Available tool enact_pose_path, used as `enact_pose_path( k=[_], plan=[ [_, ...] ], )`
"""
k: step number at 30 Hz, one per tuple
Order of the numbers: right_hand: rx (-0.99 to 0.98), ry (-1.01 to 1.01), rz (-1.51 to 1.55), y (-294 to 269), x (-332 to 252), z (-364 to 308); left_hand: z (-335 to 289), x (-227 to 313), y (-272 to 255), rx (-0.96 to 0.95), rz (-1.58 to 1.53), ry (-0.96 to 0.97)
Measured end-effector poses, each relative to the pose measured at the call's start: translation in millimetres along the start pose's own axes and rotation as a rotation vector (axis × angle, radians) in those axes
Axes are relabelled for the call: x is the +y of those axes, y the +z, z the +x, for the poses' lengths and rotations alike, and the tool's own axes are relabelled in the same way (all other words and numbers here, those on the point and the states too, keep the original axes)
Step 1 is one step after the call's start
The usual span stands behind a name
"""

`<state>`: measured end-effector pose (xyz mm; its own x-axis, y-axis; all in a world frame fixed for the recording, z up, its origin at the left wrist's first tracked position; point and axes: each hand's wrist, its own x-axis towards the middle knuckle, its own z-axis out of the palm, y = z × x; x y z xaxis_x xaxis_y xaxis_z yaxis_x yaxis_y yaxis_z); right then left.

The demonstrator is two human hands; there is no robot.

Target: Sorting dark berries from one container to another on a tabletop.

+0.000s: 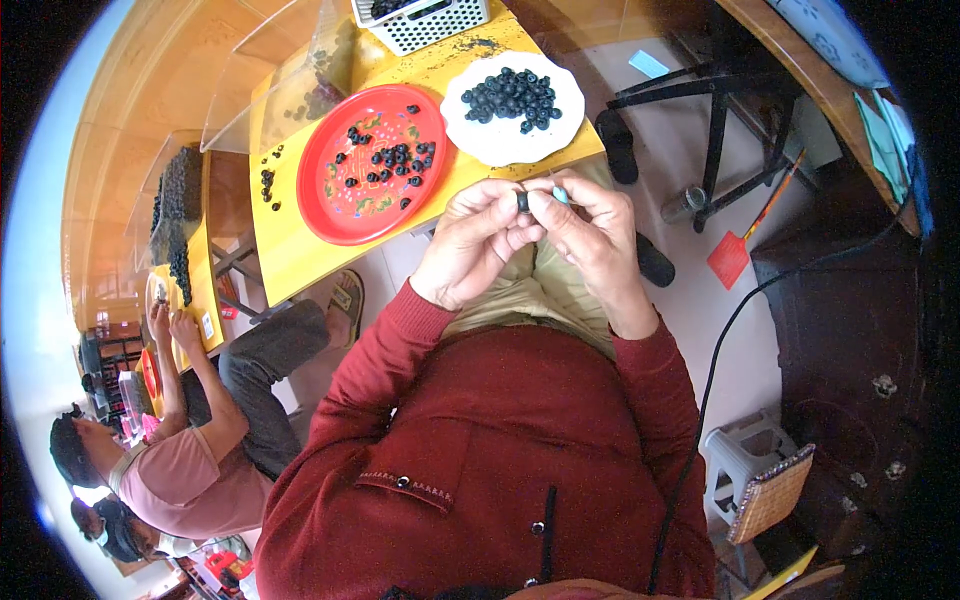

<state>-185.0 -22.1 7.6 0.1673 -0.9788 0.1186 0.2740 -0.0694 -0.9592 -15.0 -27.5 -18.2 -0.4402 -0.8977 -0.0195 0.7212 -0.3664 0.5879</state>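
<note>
My left hand [468, 240] is closed, pinching a small black round piece [522, 202] between thumb and fingertips. My right hand [590, 235] meets it just to the right, its thumb touching the piece. A small light-blue thing [560, 195] sticks out between the right thumb and fingers; most of it is hidden, so its kind cannot be told. Beyond my hands, a red patterned plate [318, 215] holds scattered black pieces [397, 158]. To its right, a white scalloped plate [490, 148] bears a heap of similar black pieces [512, 97].
Both plates stand on a yellow table [275, 235], with a white perforated basket [430, 28] at its far edge. Several loose black bits [267, 180] lie left of the red plate. At left, a co-worker [180, 475] sits at another table. A red flyswatter [730, 258] and grey stool [745, 460] are at right.
</note>
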Motion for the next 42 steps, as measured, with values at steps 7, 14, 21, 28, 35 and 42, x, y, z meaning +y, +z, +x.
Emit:
enact_pose_path(
  k=[7, 14, 21, 28, 35, 42],
  plan=[
    [0.02, -0.032, 0.005, -4, 6, -5, 1, 1, 11, 0.038, 0.017, -0.017],
    [0.067, -0.086, -0.161, -20, 18, -17, 3, 29, -6, 0.314, 0.606, 0.251],
    [0.13, 0.019, -0.17, -38, 47, -41, 0, 96, -48, 0.626, 1.517, 0.432],
    [0.181, 0.076, -0.189, -52, 68, -56, 19, 98, -41, 0.49, 1.975, 0.474],
    [0.23, 0.08, -0.192, -60, 80, -72, 81, 47, -18, 0.066, 2.14, 0.496],
    [0.309, 0.085, -0.226, -70, 79, -84, 111, 32, -10, 0.151, 2.253, 0.236]
  ],
)
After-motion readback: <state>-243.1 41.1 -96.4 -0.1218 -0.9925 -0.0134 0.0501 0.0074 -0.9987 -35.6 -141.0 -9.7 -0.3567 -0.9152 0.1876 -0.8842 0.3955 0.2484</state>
